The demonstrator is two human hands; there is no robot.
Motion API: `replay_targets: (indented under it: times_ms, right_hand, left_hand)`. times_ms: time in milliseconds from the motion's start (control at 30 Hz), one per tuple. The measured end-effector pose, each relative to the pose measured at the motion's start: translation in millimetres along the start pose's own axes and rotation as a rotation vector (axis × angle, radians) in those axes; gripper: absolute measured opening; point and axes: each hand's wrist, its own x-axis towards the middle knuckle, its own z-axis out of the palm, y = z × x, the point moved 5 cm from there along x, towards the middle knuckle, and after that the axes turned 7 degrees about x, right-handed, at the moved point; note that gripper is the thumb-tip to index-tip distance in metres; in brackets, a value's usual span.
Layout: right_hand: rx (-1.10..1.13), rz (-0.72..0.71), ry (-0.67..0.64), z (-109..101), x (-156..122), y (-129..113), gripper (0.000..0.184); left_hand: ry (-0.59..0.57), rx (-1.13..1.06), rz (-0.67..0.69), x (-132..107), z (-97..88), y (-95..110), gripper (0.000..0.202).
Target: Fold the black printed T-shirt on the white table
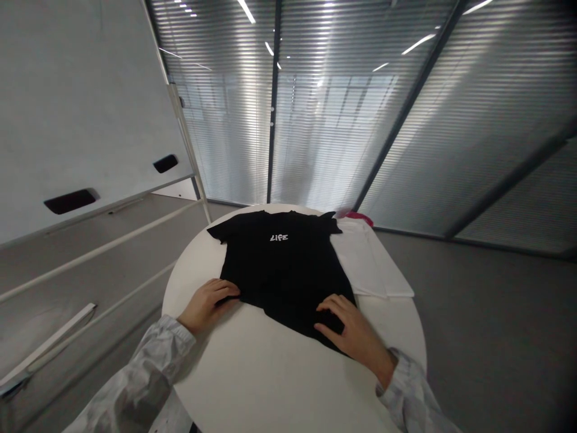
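Note:
A black T-shirt (279, 270) lies spread out on a round white table (270, 373), with small white lettering on its chest. Its neckline points away from me and its hem is on my side, slanting down to the right. At the lower left corner, my left hand (210, 304) is closed, with fingers and thumb at the edge of the cloth. My right hand (349, 331) rests on the lower right part of the shirt, its fingers curved and the thumb apart from them. The sleeve on the right is partly folded.
White folded cloth (372, 258) lies to the right, partly beneath the black shirt. Something pink-red (358, 216) shows behind it at the table's far edge. A whiteboard on a metal frame (103, 249) stands at left. Glass panels with blinds (324, 108) rise beyond the table.

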Motion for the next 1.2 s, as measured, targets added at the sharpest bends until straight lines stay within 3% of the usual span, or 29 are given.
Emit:
replay_targets:
  times_ms: [100, 200, 333, 400, 500, 567, 733, 833, 900, 967, 1067, 1200]
  right_hand:
    - [-0.022, -0.008, -0.033, 0, -1, -2, 0.025]
    - [-0.024, -0.012, -0.042, -1, -1, -4, 0.022]
    - [-0.015, -0.026, -0.032, -5, -1, -7, 0.015]
    - [-0.033, -0.03, -0.009, -8, -4, -7, 0.016]
    - [-0.072, -0.043, 0.014, -11, -12, -5, 0.013]
    - [-0.073, -0.048, -0.019, -12, -19, -4, 0.007]
    - [-0.016, -0.03, -0.117, -26, -25, -9, 0.013]
    - [-0.008, -0.019, -0.173, -39, -20, -12, 0.022]
    - [-0.027, 0.003, -0.156, -49, -9, -6, 0.027]
    - [-0.032, 0.049, -0.056, -59, 9, 10, 0.026]
    - [0.041, 0.15, 0.143, -72, 51, 51, 0.026]
    - [0.13, 0.338, 0.398, -86, 118, 121, 0.036]
  left_hand:
    - [0.009, -0.092, -0.036, -3, -1.8, -3, 0.025]
    - [0.024, -0.168, -0.078, -6, -7.1, -2, 0.023]
    - [0.14, -0.278, -0.187, -20, -27.5, 2, 0.021]
    - [0.139, -0.33, -0.243, -32, -37.8, 5, 0.021]
    - [0.03, -0.317, -0.252, -50, -47.8, 14, 0.02]
    - [-0.083, -0.262, -0.182, -58, -49.3, 24, 0.021]
    - [-0.298, -0.215, -0.011, -62, -43.0, 50, 0.025]
    - [-0.364, -0.206, -0.002, -50, -41.2, 53, 0.025]
    - [-0.332, -0.159, -0.029, -33, -43.2, 45, 0.022]
    - [-0.257, -0.098, -0.056, -9, -44.2, 29, 0.022]
    - [-0.12, 0.014, -0.069, 32, -35.1, -2, 0.03]
    - [0.01, 0.168, -0.215, 71, -0.5, -52, 0.051]
